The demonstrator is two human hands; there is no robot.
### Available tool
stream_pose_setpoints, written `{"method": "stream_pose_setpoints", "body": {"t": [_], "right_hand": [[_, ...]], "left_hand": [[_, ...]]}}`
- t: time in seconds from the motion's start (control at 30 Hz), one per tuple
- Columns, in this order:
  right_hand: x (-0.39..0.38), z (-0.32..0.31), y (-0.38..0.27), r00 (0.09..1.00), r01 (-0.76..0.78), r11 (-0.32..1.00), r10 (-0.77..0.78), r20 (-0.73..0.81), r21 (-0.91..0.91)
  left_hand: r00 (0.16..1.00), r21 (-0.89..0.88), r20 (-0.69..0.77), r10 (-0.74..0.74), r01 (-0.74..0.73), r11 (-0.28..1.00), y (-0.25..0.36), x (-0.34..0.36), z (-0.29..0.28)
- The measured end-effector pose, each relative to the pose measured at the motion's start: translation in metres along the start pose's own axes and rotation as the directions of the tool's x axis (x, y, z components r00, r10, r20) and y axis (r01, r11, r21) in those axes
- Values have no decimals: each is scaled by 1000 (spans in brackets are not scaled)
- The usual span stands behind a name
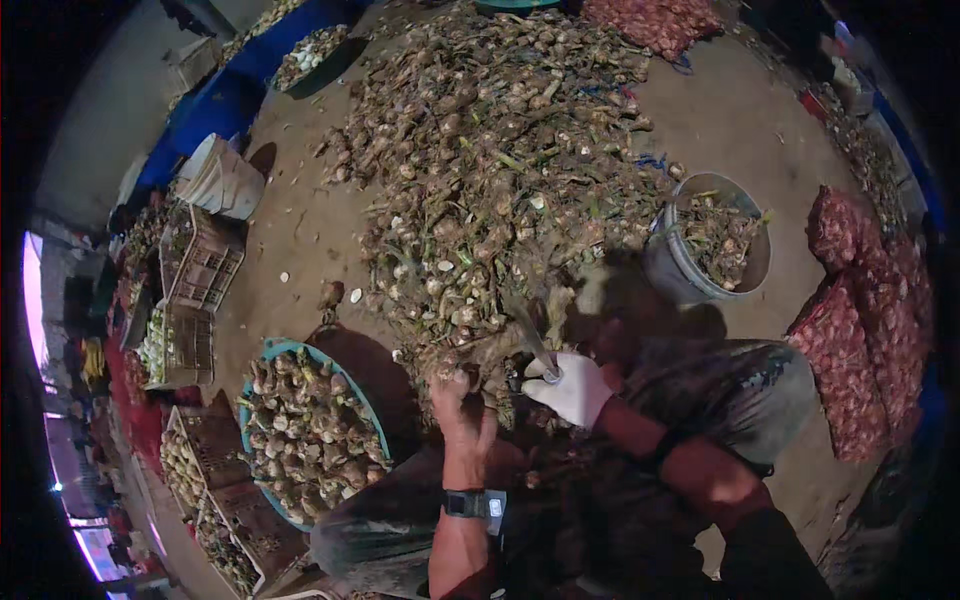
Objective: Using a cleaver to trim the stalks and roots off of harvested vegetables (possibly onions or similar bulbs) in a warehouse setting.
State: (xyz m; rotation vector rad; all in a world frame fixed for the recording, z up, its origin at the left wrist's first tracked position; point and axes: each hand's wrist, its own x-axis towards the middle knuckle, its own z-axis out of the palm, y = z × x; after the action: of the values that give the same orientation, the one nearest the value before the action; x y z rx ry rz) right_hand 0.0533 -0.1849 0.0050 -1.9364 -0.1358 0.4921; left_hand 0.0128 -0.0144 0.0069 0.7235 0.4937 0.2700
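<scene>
My right hand (pixel 575 390), in a white glove, is closed around the handle of a knife (pixel 533 338). The knife's blade points up and away over the near edge of a big heap of soil-stained bulbs (pixel 490 200) with stalks and roots. Bare and closed, my left hand (pixel 463 415) is just left of the knife, at the heap's near edge. Its fingers curl round what looks like a brownish bulb (pixel 446 378), partly hidden by them. Left of that hand, a teal-rimmed tub (pixel 378 425) holds many trimmed bulbs.
A grey bucket (pixel 672 255) with stalky bulbs stands to the right. Red mesh sacks (pixel 850 340) lie beyond my right knee, another sack (pixel 655 22) at the back. On the left are crates (pixel 210 265) and white buckets (pixel 235 185). A dark tub (pixel 325 68) sits farther off.
</scene>
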Motion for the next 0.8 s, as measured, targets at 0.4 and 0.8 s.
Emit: {"method": "stream_pose_setpoints", "body": {"t": [0.4,0.8], "right_hand": [[26,7,69,969,-153,979,176,173,-135],[46,-22,37,985,-174,982,175,4,-67]], "left_hand": [[947,-469,-292,131,-261,844,56,29,-84],[932,-71,-308,189,-221,973,68,75,-96]]}}
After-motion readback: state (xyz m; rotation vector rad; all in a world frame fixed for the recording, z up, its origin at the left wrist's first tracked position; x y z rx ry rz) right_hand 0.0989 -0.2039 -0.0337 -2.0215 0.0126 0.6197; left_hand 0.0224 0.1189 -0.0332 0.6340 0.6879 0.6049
